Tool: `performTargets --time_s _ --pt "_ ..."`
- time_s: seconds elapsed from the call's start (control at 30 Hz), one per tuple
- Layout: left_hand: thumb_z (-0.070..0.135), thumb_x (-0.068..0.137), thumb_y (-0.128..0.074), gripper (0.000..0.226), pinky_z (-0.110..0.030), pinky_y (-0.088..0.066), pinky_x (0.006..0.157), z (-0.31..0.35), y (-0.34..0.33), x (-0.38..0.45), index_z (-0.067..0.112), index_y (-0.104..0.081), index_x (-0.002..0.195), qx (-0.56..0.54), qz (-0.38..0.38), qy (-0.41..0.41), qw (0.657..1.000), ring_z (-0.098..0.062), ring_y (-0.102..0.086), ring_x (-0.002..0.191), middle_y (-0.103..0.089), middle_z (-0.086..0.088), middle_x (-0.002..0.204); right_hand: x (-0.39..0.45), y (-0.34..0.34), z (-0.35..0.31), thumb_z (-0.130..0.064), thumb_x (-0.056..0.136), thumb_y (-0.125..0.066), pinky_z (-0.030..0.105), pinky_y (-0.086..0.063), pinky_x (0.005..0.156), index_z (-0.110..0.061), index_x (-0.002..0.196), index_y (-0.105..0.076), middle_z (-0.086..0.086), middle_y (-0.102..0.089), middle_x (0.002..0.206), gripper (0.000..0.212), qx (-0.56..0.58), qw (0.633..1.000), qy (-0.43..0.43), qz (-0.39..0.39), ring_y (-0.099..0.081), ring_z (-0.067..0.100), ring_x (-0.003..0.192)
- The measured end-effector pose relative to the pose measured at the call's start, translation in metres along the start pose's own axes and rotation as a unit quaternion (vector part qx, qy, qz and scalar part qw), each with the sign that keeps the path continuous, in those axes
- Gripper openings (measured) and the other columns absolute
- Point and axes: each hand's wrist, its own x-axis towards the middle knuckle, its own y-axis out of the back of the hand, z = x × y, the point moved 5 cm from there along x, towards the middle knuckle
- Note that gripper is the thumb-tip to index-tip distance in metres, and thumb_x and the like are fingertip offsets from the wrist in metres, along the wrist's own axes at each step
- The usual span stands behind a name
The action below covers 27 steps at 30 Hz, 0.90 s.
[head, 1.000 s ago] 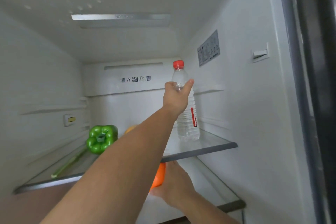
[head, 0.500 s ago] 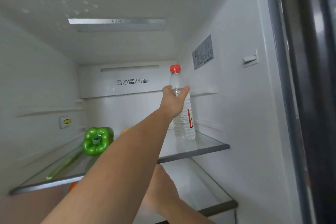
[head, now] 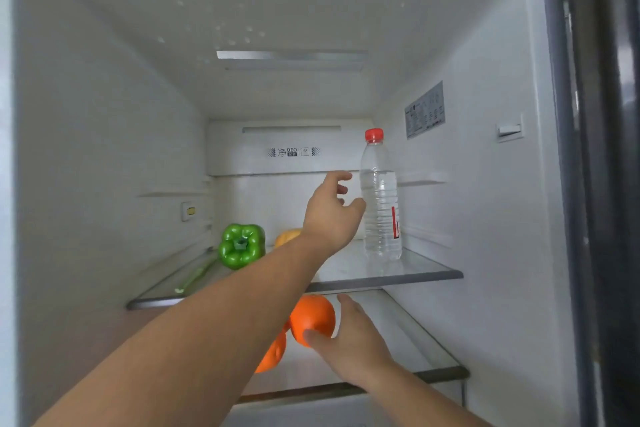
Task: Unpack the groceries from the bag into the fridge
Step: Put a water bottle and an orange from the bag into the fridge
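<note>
Head view, left to right: a green pepper (head: 241, 245) sits on the upper shelf (head: 388, 279), with a yellow item (head: 287, 237) half hidden behind the left arm. The left hand (head: 330, 213) hovers just beside the bottle (head: 380, 198), fingers loosely spread, holding nothing. That bottle stands upright on the shelf's right side. Below, 2 oranges: one (head: 273, 354) lies on the lower shelf (head: 446, 373), and the right hand (head: 349, 340) grips the other orange (head: 312, 317).

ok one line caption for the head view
Left hand open beside the upright bottle on the upper shelf; right hand holds an orange below.
</note>
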Motion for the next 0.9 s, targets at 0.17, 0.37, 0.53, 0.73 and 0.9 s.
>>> performTargets --time_s 0.17,0.37,0.53,0.73,0.9 --pt "0.021 0.087 -0.058 0.027 -0.028 -0.045 0.082 0.002 0.035 -0.031 0.031 -0.056 0.113 0.057 -0.004 -0.052 0.997 -0.013 -0.054 0.099 -0.057 0.005 0.109 -0.023 0.005 -0.017 -0.05 0.084 -0.062 0.029 -0.04 0.1 -0.027 0.143 -0.038 -0.005 -0.047 0.141 0.069 -0.045 0.999 0.018 0.012 -0.048 0.016 0.126" --pt "0.013 0.084 -0.062 0.025 -0.009 -0.038 0.077 0.012 0.054 -0.097 0.025 -0.061 0.106 0.058 -0.027 -0.162 0.985 -0.005 -0.051 0.094 -0.059 0.004 0.1 -0.063 0.026 -0.025 -0.047 0.088 -0.06 0.025 -0.039 0.1 -0.025 0.141 -0.043 -0.006 -0.05 0.137 0.06 -0.086 0.994 0.013 0.07 -0.05 0.013 0.125" --pt "0.017 0.082 -0.064 0.027 -0.011 -0.038 0.075 -0.002 0.058 -0.152 0.025 -0.061 0.108 0.089 -0.149 -0.218 0.96 0.001 -0.048 0.089 -0.057 0.008 0.098 -0.114 0.033 -0.03 -0.033 0.088 -0.062 0.02 -0.039 0.092 -0.02 0.129 -0.054 -0.004 -0.057 0.124 0.044 -0.107 0.988 -0.008 0.113 -0.053 0.01 0.114" --pt "0.016 0.084 -0.065 0.028 -0.018 -0.038 0.085 -0.028 0.056 -0.197 0.022 -0.061 0.111 0.093 -0.21 -0.19 0.954 -0.004 -0.049 0.093 -0.056 0.004 0.1 -0.187 0.037 -0.04 -0.027 0.089 -0.059 0.022 -0.04 0.094 -0.021 0.134 -0.05 -0.002 -0.053 0.125 0.047 -0.148 0.982 -0.035 0.109 -0.052 0.013 0.116" --pt "0.014 0.086 -0.064 0.028 -0.022 -0.038 0.083 -0.001 0.036 -0.224 0.028 -0.057 0.108 0.027 -0.229 -0.129 0.965 -0.011 -0.052 0.098 -0.055 0.002 0.105 -0.244 0.093 -0.06 -0.029 0.09 -0.06 0.021 -0.04 0.095 -0.024 0.133 -0.05 -0.002 -0.055 0.126 0.045 -0.201 0.966 -0.037 0.158 -0.052 0.012 0.115"
